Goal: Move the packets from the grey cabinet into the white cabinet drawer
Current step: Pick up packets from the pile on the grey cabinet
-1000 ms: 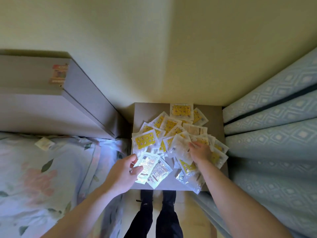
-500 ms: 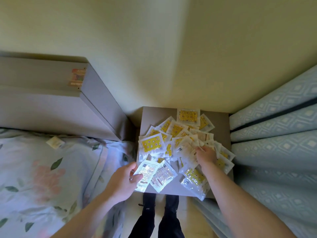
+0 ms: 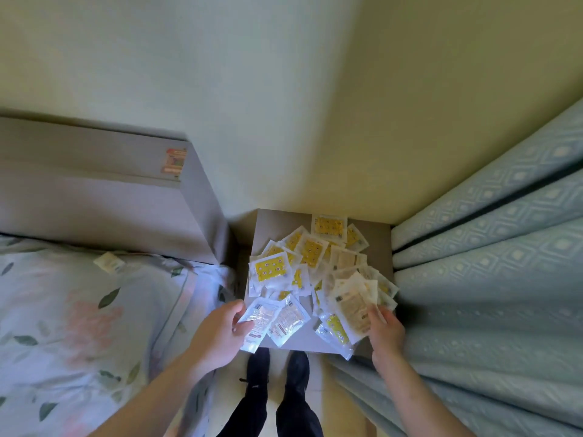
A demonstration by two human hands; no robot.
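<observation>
Left hand [image 3: 217,337] pinching two packets [image 3: 274,323] at the grey cabinet's [image 3: 268,225] near left corner; right hand [image 3: 385,329] pinching a pale packet [image 3: 351,305] near the right edge. Better to gather a stack, grip firm, avoid slippage.

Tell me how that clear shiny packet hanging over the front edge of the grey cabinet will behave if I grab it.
The clear crinkled plastic packet with the yellow insert probably feels light and floppy: its corner droops past the grey cabinet top. The glossy film looks slippery, so it may slide in a loose grip. It overlaps neighbouring packets, so pulling may drag them.
</observation>
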